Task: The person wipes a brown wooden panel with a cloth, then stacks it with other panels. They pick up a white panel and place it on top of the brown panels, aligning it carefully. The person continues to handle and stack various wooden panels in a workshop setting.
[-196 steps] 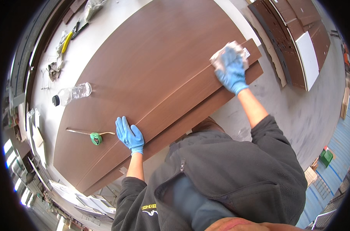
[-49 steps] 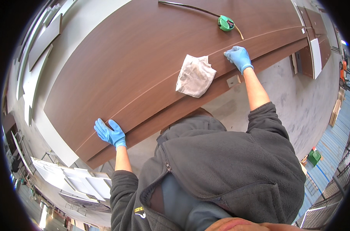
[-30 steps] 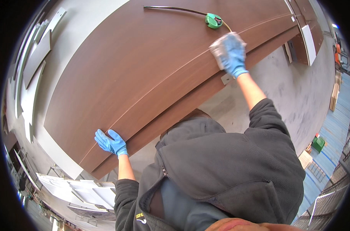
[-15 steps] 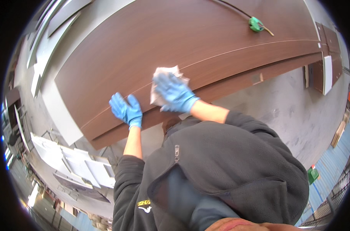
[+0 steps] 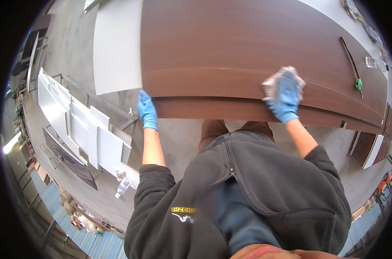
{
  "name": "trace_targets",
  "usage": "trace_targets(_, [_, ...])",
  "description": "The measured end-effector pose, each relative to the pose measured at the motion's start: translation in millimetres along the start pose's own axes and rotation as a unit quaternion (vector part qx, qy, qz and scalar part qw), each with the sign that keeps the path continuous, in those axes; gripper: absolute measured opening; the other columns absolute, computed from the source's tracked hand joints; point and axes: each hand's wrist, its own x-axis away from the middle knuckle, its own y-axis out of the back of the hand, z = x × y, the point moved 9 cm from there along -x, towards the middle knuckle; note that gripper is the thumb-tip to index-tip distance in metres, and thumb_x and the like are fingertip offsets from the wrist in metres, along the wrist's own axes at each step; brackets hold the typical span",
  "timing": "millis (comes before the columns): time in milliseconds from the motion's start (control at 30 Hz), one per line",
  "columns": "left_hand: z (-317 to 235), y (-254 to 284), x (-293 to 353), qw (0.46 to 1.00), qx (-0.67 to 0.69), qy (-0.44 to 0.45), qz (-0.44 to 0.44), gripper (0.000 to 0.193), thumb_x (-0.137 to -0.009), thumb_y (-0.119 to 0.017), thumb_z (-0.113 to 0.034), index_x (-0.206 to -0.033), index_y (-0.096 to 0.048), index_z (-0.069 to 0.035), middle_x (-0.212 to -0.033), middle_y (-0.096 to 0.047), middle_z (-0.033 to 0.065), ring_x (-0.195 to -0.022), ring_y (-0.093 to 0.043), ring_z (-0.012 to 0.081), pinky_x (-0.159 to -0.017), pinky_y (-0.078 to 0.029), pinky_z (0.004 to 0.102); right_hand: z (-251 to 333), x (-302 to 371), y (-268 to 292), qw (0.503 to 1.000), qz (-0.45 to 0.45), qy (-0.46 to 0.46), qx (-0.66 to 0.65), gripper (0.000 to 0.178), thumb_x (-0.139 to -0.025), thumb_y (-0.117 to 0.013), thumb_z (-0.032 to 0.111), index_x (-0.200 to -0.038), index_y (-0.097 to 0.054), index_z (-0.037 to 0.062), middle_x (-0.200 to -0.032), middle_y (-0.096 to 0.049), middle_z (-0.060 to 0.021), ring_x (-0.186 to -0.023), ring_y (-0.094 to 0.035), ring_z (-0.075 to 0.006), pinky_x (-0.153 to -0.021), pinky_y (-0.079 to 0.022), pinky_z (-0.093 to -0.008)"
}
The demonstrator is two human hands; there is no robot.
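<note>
A large brown board (image 5: 204, 39) lies before me, with a thin pale line and a stepped lower strip along its near side. My right hand (image 5: 286, 100), in a blue glove, presses a crumpled whitish cloth (image 5: 271, 86) onto the board right of its middle; the hand is a little blurred. At the board's near left corner is my left hand (image 5: 147, 111), also gloved in blue. Its fingers are stretched out along the edge, with nothing seen in them; whether the thumb wraps below is hidden.
A green tape measure (image 5: 358, 85) with a dark strip lies on the board's right part. White panels (image 5: 79, 116) stand at the left, near a clear plastic bottle (image 5: 122, 188). A pale board (image 5: 118, 47) adjoins the brown one's left edge. Brown and white pieces (image 5: 372, 151) stand at the right.
My right hand has moved right along the board with the cloth. My left hand has gone from the board's top to its left corner. The view has turned leftward.
</note>
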Motion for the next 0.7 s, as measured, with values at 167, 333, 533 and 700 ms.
trace_targets(167, [10.7,7.5,-3.5,0.993,0.075,0.042,0.077,0.083,-0.111,-0.045,-0.063,-0.152,-0.052,0.01,-0.154,-0.058,0.0213,-0.143,-0.055,0.0295,-0.121,-0.039,0.0368,282.2,-105.8,-36.5,0.973,0.074,0.159,-0.149,0.119,-0.07,-0.087,0.065,-0.159,-0.043,-0.0005,-0.177,-0.014,-0.0265,-0.165,-0.006,-0.0443,-0.132,-0.001,-0.0638])
trace_targets(333, [8.8,13.5,-7.0,0.978,0.076,0.052,0.189,0.088,-0.11,-0.039,-0.069,-0.155,-0.051,0.005,-0.152,-0.06,0.0139,-0.14,-0.055,0.0244,-0.12,-0.039,0.036,457.6,-159.6,-49.8,0.943,0.038,0.285,-0.164,0.091,-0.078,-0.082,0.052,-0.149,-0.057,0.0,-0.17,-0.037,-0.0224,-0.162,-0.024,-0.0415,-0.132,-0.013,-0.0618])
trace_targets(533, [25.0,7.1,-24.3,0.886,0.382,0.114,0.237,0.105,-0.103,-0.022,-0.084,-0.161,-0.045,0.001,-0.161,-0.05,0.0139,-0.151,-0.042,0.024,-0.128,-0.027,0.0378,496.3,-152.8,-49.8,0.884,-0.048,0.437,-0.156,0.066,-0.084,-0.067,0.021,-0.145,-0.06,-0.0013,-0.161,-0.051,-0.0214,-0.156,-0.039,-0.0383,-0.132,-0.022,-0.0563])
trace_targets(700, [8.7,7.1,-23.0,0.893,0.362,0.067,0.258,0.107,-0.104,-0.018,-0.082,-0.16,-0.043,0.006,-0.167,-0.044,0.0186,-0.158,-0.035,0.029,-0.131,-0.02,0.0402,356.1,-116.3,-23.0,0.943,-0.01,0.318,-0.093,0.067,-0.083,-0.073,0.03,-0.141,-0.063,-0.0026,-0.166,-0.042,-0.0264,-0.159,-0.033,-0.0407,-0.131,-0.018,-0.0605])
